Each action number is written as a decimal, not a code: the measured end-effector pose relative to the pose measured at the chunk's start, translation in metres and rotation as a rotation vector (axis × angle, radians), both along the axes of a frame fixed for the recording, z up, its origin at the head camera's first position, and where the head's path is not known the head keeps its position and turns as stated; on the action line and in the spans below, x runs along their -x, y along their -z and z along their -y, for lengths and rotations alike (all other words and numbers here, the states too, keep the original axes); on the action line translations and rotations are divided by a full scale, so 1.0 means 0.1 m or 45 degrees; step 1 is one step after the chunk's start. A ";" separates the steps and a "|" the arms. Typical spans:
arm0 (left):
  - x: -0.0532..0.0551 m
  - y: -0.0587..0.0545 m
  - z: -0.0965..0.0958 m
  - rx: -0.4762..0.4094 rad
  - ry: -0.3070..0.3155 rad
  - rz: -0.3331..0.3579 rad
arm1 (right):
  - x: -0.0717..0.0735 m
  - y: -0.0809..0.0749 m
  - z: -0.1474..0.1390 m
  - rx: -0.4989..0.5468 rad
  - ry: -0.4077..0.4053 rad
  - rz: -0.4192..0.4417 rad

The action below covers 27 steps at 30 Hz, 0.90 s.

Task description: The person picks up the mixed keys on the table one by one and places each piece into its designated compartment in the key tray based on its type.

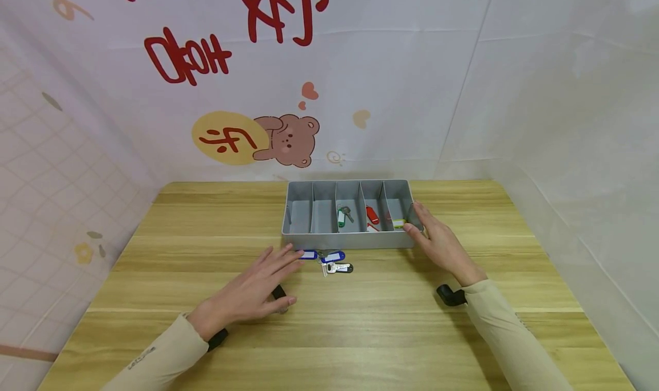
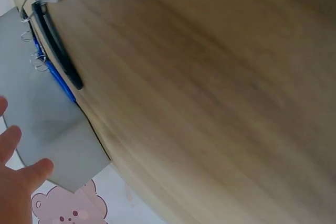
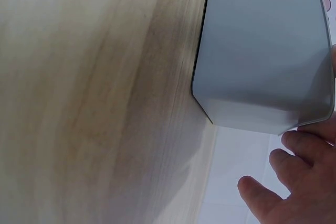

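Observation:
A grey divided box stands towards the back of the table. My right hand holds its front right corner, thumb over the rim and fingers along the end wall. Beyond the front left corner, my left hand hovers with fingers spread, holding nothing. Near its fingertips, blue-tagged keys and a black-tagged key lie against the box's front. A dark object is partly hidden under the left hand. Inside the box are a green-tagged key, red tags and a yellow tag.
The wooden table spreads in front of the box. A white printed cloth hangs right behind it, with more cloth at both sides. Small black devices are worn at the wrists. The box's two left compartments show bare floors.

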<state>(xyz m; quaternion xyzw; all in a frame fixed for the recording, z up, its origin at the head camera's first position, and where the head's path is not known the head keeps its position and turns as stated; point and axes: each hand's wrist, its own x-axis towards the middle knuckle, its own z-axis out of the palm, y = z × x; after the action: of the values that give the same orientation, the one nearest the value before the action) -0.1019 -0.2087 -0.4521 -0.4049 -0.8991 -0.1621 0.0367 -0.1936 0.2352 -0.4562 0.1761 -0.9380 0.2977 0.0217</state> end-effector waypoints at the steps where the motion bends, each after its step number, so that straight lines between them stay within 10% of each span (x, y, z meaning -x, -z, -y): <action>1: 0.00 0.01 0.01 0.011 0.013 0.000 | 0.00 0.00 0.00 0.003 -0.001 0.000; 27: 0.02 0.11 0.08 0.092 0.141 0.082 | 0.00 -0.01 -0.01 0.013 -0.019 0.001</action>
<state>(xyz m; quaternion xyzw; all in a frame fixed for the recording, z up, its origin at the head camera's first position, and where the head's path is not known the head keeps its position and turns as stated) -0.1043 -0.2169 -0.4630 -0.4495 -0.8814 -0.1441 -0.0158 -0.1939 0.2357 -0.4556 0.1829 -0.9352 0.3026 0.0200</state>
